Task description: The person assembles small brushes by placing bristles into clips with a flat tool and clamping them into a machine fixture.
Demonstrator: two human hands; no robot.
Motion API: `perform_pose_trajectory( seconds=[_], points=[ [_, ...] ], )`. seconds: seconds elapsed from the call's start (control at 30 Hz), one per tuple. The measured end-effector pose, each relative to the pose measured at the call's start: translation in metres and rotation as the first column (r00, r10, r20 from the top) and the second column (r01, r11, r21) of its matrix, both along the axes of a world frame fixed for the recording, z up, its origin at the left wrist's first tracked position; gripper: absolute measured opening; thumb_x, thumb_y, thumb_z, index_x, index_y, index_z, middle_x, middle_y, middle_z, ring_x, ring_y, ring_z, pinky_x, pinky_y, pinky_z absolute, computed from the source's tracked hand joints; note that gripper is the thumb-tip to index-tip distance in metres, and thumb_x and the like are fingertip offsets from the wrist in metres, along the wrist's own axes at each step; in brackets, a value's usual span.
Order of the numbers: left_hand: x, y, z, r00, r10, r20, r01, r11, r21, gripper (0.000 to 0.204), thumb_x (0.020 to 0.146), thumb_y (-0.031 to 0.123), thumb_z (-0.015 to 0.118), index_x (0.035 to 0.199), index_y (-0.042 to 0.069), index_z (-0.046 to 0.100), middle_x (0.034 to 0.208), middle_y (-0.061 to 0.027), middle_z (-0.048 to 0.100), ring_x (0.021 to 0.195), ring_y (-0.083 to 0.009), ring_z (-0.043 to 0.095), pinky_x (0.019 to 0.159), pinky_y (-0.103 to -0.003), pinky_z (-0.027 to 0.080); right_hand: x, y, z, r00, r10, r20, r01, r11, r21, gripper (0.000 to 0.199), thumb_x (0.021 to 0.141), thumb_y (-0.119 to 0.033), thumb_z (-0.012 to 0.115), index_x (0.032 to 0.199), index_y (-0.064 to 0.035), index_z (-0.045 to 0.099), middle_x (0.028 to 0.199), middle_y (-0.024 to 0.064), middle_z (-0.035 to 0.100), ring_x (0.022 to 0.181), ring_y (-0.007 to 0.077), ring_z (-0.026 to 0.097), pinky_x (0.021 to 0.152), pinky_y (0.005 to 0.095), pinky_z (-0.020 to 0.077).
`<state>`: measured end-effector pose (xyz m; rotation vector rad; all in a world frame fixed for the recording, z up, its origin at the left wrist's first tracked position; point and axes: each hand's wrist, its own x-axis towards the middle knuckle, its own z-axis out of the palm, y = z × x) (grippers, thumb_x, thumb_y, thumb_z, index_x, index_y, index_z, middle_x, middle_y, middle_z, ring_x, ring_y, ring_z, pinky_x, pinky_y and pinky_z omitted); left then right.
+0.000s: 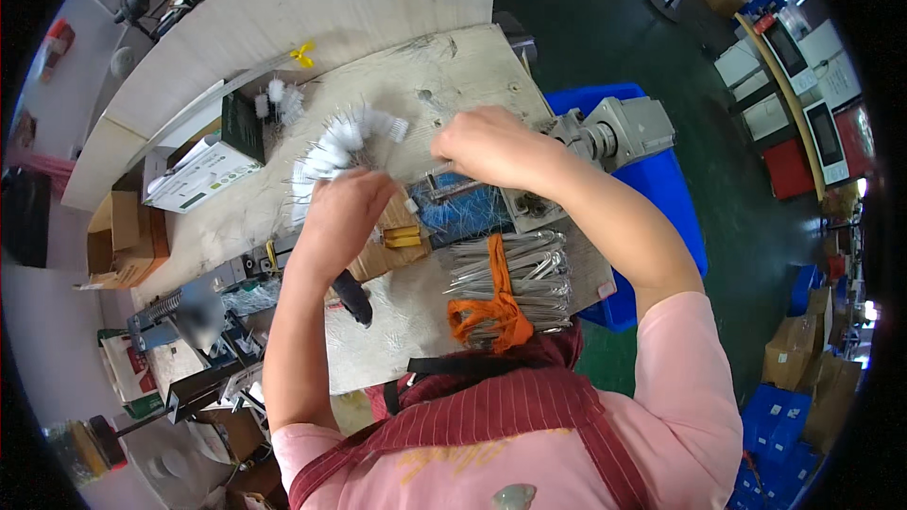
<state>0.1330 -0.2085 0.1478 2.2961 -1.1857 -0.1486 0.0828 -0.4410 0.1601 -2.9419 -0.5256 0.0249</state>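
Observation:
My left hand (348, 212) is closed, its fingers curled down at the near edge of a pile of white bristle brushes (338, 146) with thin wire stems. Whatever its fingertips grip is hidden under the hand. Farther right, my right hand (487, 140) is closed too, knuckles up, just left of a grey motor-driven machine (624, 127). What lies in those fingers cannot be made out. Below the right hand is a blue metal block (463, 210) strewn with thin wires. Closer to me lies a bundle of metal wire pieces (548, 274) with an orange cloth strip (498, 297) across it.
A blue tub (675, 227) stands beyond the right edge of the worktable (378, 340). At the left sit a white-and-green carton (213, 170) and an open cardboard box (128, 246). A tall pale board (378, 0) borders the far side. A dark handle (354, 300) lies near my left forearm.

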Motion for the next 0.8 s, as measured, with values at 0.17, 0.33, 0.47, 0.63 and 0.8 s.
perform_pose_trajectory(
  seconds=[0.17,0.33,0.47,0.63,0.8],
  points=[
    [-0.004,0.038,0.028,0.985,-0.031,-0.169,0.056,0.989,0.141,0.016,0.089,0.011,0.058,0.094,-0.002,0.065,0.082,-0.0186,0.063,0.079,-0.0374,0.059,0.068,-0.04,0.046,-0.004,0.014,0.012,0.99,0.136,0.031,-0.14,0.955,0.262,0.017,0.082,-0.019,0.068,0.091,-0.0064,0.06,0.077,0.0096,0.064,0.075,0.0299,0.064,0.068,0.0429,0.0507],
    [-0.024,0.057,0.021,0.987,0.011,-0.163,-0.013,1.0,-0.015,0.014,0.09,0.014,0.059,0.087,0.001,0.064,0.082,-0.0136,0.062,0.082,-0.0327,0.058,0.076,-0.04,0.04,-0.004,0.075,-0.02,0.894,0.322,0.312,-0.408,0.872,0.27,0.017,0.075,-0.013,0.067,0.086,-0.0069,0.056,0.075,0.0075,0.063,0.072,0.026,0.064,0.058,0.0393,0.051],
    [-0.061,0.093,-0.015,0.78,0.598,-0.184,-0.615,0.677,-0.405,0.007,0.087,-0.001,0.059,0.089,-0.003,0.066,0.074,-0.0088,0.059,0.065,-0.0192,0.054,0.062,-0.031,0.043,0.014,0.082,-0.027,0.936,0.306,0.175,-0.352,0.843,0.407,0.008,0.076,-0.01,0.063,0.077,-0.0061,0.056,0.07,0.0106,0.062,0.069,0.029,0.063,0.058,0.0408,0.05],
    [-0.102,0.114,-0.096,0.609,0.617,-0.499,-0.792,0.511,-0.334,0.022,0.093,0.016,0.062,0.107,-0.001,0.063,0.091,-0.0091,0.064,0.077,-0.0144,0.058,0.067,-0.029,0.047,0.039,0.098,-0.02,0.863,0.319,-0.392,-0.075,0.848,0.524,0.012,0.084,-0.017,0.064,0.084,-0.0055,0.063,0.075,0.0111,0.066,0.069,0.0278,0.064,0.064,0.0365,0.0473],
    [-0.11,0.082,-0.09,0.57,0.525,-0.632,-0.741,0.661,-0.12,0.035,0.092,0.026,0.064,0.11,-0.004,0.058,0.091,-0.0158,0.06,0.075,-0.0261,0.06,0.064,-0.035,0.047,0.04,0.093,-0.033,0.752,0.407,-0.518,0.129,0.68,0.722,0.015,0.083,-0.018,0.063,0.086,-0.0027,0.063,0.075,0.0142,0.066,0.071,0.0287,0.064,0.065,0.0377,0.0471]
  ],
)
